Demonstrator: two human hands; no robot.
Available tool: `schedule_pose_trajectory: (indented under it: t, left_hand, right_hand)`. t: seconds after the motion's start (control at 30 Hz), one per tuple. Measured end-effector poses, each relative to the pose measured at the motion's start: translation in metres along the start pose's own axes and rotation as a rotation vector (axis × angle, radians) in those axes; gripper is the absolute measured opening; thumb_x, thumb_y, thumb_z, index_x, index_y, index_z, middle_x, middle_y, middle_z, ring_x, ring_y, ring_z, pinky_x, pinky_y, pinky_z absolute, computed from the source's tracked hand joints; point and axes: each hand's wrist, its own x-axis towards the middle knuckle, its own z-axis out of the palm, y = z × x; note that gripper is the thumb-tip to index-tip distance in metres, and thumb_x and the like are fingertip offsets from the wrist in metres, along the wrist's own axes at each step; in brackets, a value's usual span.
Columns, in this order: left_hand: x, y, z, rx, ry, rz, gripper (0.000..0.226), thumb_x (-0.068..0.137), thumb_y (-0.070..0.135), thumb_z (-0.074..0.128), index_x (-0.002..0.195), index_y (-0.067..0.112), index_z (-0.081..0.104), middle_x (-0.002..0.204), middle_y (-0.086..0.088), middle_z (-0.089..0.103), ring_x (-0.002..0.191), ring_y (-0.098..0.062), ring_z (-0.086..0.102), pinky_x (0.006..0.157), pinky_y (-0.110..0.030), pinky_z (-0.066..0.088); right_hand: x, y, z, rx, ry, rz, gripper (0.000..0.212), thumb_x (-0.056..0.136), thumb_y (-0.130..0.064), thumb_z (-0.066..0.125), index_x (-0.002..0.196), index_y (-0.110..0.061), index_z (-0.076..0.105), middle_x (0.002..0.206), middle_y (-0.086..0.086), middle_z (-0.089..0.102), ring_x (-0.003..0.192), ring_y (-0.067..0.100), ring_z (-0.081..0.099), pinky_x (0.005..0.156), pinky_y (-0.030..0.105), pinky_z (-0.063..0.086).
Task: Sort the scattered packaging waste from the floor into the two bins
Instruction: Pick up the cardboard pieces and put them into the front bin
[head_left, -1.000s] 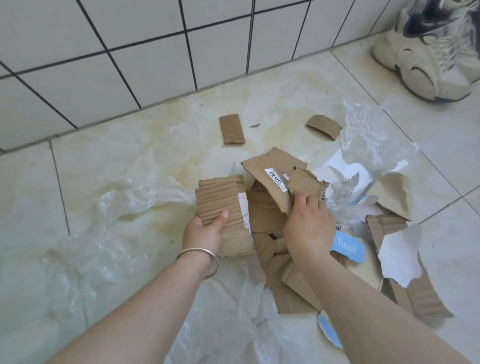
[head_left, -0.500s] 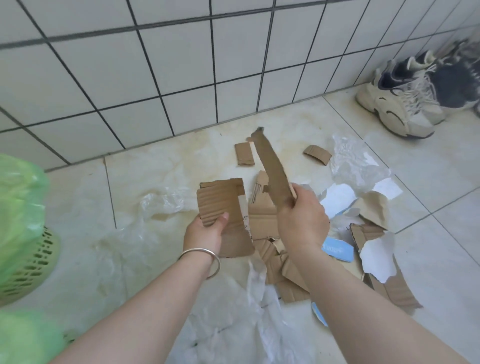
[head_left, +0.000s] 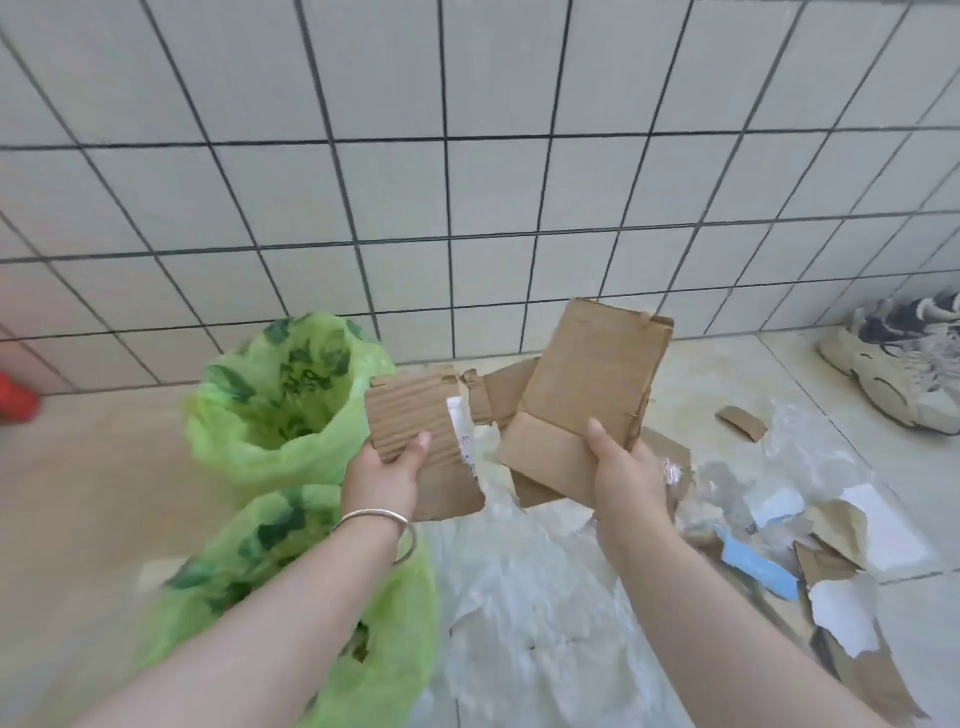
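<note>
My left hand (head_left: 383, 474) grips a corrugated cardboard piece (head_left: 415, 415) with a white label strip, held in the air just right of the far green-bagged bin (head_left: 280, 400). My right hand (head_left: 628, 473) grips a larger stack of brown cardboard pieces (head_left: 587, 395), lifted above the floor. A second green-bagged bin (head_left: 291, 571) sits nearer, partly hidden under my left forearm. Torn cardboard, white paper and a blue scrap (head_left: 758, 564) lie on the floor at the right. Clear plastic film (head_left: 524, 597) is spread between my arms.
A tiled wall (head_left: 467, 182) stands right behind the bins. Sneakers (head_left: 904, 358) rest at the far right by the wall. A red object (head_left: 15, 402) shows at the left edge. One small cardboard scrap (head_left: 740, 422) lies alone near the sneakers.
Both hands have risen off the floor with their cardboard and swung left toward the green-bagged bins. My view has turned left and up, bringing both bins into sight.
</note>
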Motion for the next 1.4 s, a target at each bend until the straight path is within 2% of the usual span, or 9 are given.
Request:
schedule_pose_trajectory:
  t: [0.1, 0.27, 0.33, 0.47, 0.6, 0.77, 1.0, 1.2, 1.4]
  left_hand:
    - [-0.011, 0.0, -0.063, 0.007, 0.079, 0.038, 0.015, 0.093, 0.034, 0.053, 0.098, 0.021, 0.056, 0.096, 0.001, 0.06, 0.093, -0.021, 0.056, 0.081, -0.027, 0.039]
    - [-0.021, -0.029, -0.149, 0.121, 0.165, 0.034, 0.009, 0.093, 0.029, 0.054, 0.098, 0.023, 0.056, 0.094, -0.005, 0.065, 0.079, -0.027, 0.062, 0.062, -0.026, 0.054]
    - [-0.024, -0.044, -0.171, 0.165, 0.167, 0.021, 0.011, 0.09, 0.02, 0.058, 0.1, 0.023, 0.055, 0.093, -0.006, 0.065, 0.076, -0.026, 0.062, 0.054, -0.023, 0.053]
    - [-0.024, -0.071, -0.186, 0.35, 0.158, -0.038, 0.028, 0.084, 0.014, 0.061, 0.112, 0.016, 0.058, 0.092, -0.007, 0.065, 0.078, -0.027, 0.059, 0.066, -0.025, 0.044]
    - [-0.015, -0.096, -0.17, 0.638, -0.038, -0.042, 0.034, 0.085, 0.014, 0.057, 0.119, 0.015, 0.055, 0.102, -0.01, 0.066, 0.097, -0.032, 0.062, 0.076, -0.026, 0.045]
    - [0.006, -0.126, -0.145, 0.96, -0.226, -0.065, 0.033, 0.09, 0.018, 0.051, 0.123, 0.015, 0.05, 0.125, -0.012, 0.059, 0.11, -0.033, 0.059, 0.088, -0.034, 0.048]
    - [0.035, -0.157, -0.112, 1.225, -0.449, -0.416, 0.039, 0.099, 0.017, 0.035, 0.132, 0.005, 0.051, 0.137, -0.012, 0.053, 0.127, -0.025, 0.051, 0.102, -0.026, 0.039]
    - [0.035, -0.137, -0.111, 1.324, -0.397, -0.241, 0.04, 0.09, 0.03, 0.043, 0.123, 0.012, 0.057, 0.125, -0.01, 0.059, 0.118, -0.027, 0.055, 0.095, -0.031, 0.046]
    - [-0.002, -0.068, -0.107, 1.259, -0.098, 0.164, 0.054, 0.088, 0.036, 0.048, 0.14, 0.026, 0.034, 0.141, -0.001, 0.041, 0.114, -0.026, 0.057, 0.083, -0.036, 0.05]
  right_hand:
    - [-0.044, 0.005, 0.044, -0.134, -0.131, -0.047, 0.039, 0.095, -0.034, 0.049, 0.13, -0.017, 0.051, 0.124, 0.001, 0.055, 0.114, 0.023, 0.052, 0.098, 0.036, 0.041]
    - [-0.108, 0.042, 0.101, -0.465, -0.343, -0.284, 0.01, 0.093, -0.017, 0.05, 0.102, -0.021, 0.052, 0.083, -0.011, 0.055, 0.085, 0.019, 0.056, 0.06, 0.028, 0.041]
    - [-0.121, 0.064, 0.117, -0.644, -0.383, -0.327, 0.012, 0.089, -0.015, 0.05, 0.098, -0.022, 0.047, 0.079, -0.011, 0.053, 0.078, 0.021, 0.055, 0.058, 0.03, 0.044]
    - [-0.131, 0.105, 0.143, -0.913, -0.365, -0.394, 0.028, 0.084, -0.005, 0.046, 0.11, -0.017, 0.044, 0.08, 0.0, 0.056, 0.071, 0.027, 0.053, 0.056, 0.03, 0.039]
    - [-0.123, 0.135, 0.158, -1.041, -0.363, -0.296, 0.019, 0.088, -0.003, 0.044, 0.105, -0.012, 0.042, 0.083, 0.005, 0.056, 0.072, 0.027, 0.052, 0.059, 0.033, 0.042]
    - [-0.11, 0.155, 0.165, -1.242, -0.515, -0.147, 0.025, 0.091, -0.009, 0.041, 0.116, -0.009, 0.041, 0.112, 0.011, 0.062, 0.102, 0.031, 0.062, 0.077, 0.037, 0.049]
    - [-0.094, 0.172, 0.172, -1.626, -0.748, -0.225, 0.038, 0.096, -0.003, 0.032, 0.124, -0.008, 0.057, 0.129, 0.009, 0.058, 0.119, 0.025, 0.056, 0.089, 0.031, 0.048]
    - [-0.089, 0.156, 0.162, -1.567, -0.675, -0.394, 0.035, 0.092, -0.001, 0.038, 0.111, -0.01, 0.065, 0.114, 0.008, 0.066, 0.107, 0.027, 0.063, 0.077, 0.031, 0.05]
    - [-0.102, 0.113, 0.128, -1.319, -0.591, -0.476, 0.024, 0.091, -0.015, 0.043, 0.096, -0.007, 0.066, 0.099, 0.011, 0.068, 0.093, 0.032, 0.065, 0.055, 0.026, 0.035]
